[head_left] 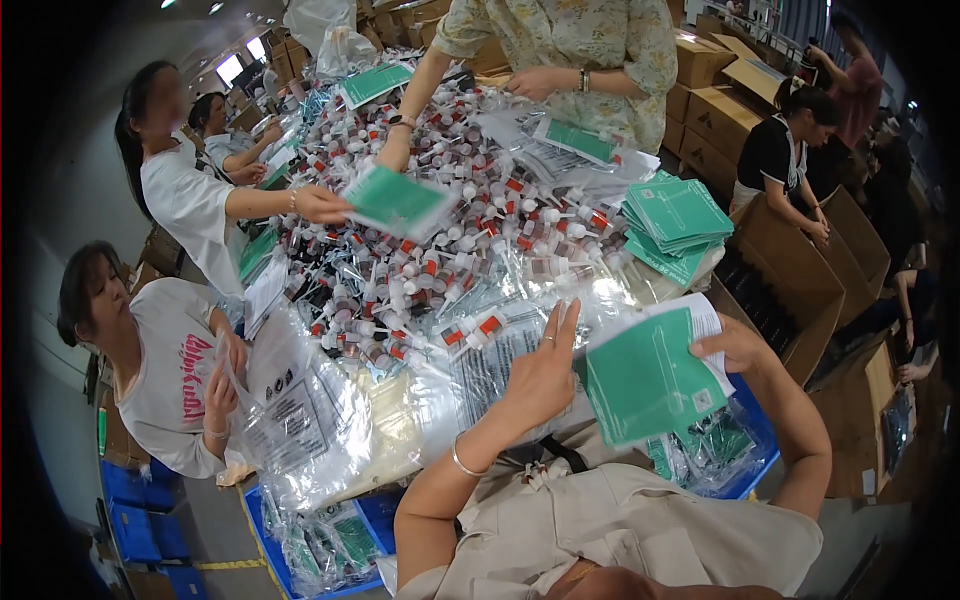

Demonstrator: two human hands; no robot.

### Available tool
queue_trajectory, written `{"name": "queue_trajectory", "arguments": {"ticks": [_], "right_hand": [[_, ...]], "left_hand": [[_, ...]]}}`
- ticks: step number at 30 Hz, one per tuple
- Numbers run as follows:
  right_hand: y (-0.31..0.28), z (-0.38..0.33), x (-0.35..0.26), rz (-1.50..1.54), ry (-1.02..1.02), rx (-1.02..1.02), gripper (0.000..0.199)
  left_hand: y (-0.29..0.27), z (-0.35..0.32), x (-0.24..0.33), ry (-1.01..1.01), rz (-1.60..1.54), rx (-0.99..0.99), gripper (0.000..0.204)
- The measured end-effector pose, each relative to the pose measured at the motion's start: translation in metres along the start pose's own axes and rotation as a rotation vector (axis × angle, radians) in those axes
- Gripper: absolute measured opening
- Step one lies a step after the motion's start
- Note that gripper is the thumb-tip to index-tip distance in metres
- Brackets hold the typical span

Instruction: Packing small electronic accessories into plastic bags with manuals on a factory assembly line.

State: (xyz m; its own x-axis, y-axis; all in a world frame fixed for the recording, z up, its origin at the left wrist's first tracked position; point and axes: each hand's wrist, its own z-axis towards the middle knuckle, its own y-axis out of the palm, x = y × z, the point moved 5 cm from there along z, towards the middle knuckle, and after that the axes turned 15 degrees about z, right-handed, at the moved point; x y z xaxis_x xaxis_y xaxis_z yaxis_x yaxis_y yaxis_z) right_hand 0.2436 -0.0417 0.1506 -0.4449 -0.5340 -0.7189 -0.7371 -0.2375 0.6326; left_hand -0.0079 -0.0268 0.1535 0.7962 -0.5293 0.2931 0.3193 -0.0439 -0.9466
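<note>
Green booklet [645, 375]: in front of the person, cover facing the camera, white sheets [708, 322] behind it and poking past the right edge
Right hand [735, 345]: grip pinched on booklet plus sheets at the right side, thumb on the front, fingers hidden behind; elbow bent out wide
Edge hold: leaves most of the cover clear, probably stops the sheets fanning
Left hand [540, 380]: just left of the booklet, two fingers extended up, the rest curled; nothing visible in the grip, underside hidden, so can't tell
Clear bags [485, 385]: beside the left hand, likely laid there for short reach
Blue bin [768, 445]: below the booklet, filled bags inside
Booklet stack [680, 215]: beyond the right hand, likely piled for easy pickup
Bottle heap [440, 270]: further out, red labels, white caps
</note>
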Motion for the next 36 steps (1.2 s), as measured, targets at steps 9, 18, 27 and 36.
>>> {"name": "queue_trajectory", "arguments": {"ticks": [9, 18, 27, 36], "right_hand": [[-0.016, 0.021, -0.001, 0.173, -0.371, 0.235, 0.04], [-0.021, 0.022, 0.023, -0.098, -0.155, 0.221, 0.035], [-0.026, 0.038, 0.038, -0.151, -0.12, 0.242, 0.034], [-0.029, 0.078, 0.07, -0.09, 0.067, 0.149, 0.023]], "left_hand": [[0.011, -0.007, 0.014, 0.019, 0.069, -0.104, 0.087], [0.014, -0.004, 0.03, 0.033, 0.075, 0.084, 0.076], [0.028, 0.004, 0.037, 0.048, 0.011, 0.091, 0.077], [0.023, 0.008, 0.039, 0.048, -0.129, 0.099, 0.079]]}}
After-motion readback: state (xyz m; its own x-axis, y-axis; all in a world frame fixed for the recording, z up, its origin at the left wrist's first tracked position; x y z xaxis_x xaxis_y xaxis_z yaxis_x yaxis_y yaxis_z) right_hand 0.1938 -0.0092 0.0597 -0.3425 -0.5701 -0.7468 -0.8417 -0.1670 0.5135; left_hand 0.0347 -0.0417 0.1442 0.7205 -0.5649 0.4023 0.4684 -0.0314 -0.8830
